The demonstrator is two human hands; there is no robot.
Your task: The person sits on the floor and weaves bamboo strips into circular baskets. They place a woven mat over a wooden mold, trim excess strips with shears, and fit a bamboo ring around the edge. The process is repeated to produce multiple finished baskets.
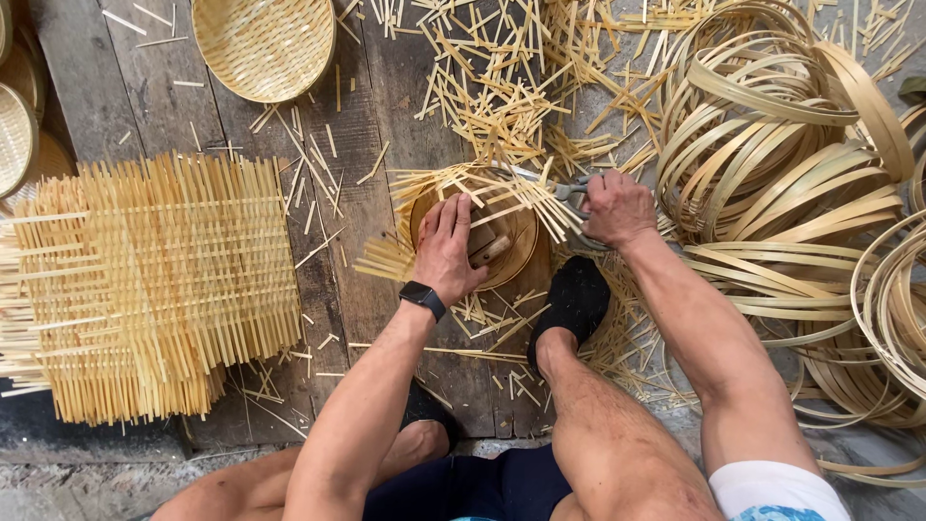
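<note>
Our bare knees sit nearest; beyond, on plank floor point(367, 135) littered with bamboo offcuts point(492, 106), our left hand point(449, 246) presses flat, fingers spread, on a half-woven basket point(482, 232) while our right hand point(617, 207) grips scissors point(559, 186).

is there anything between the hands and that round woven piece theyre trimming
Nothing visible. The left hand presses flat on the round woven piece, and the right hand holds scissors right at its protruding strips.
</note>
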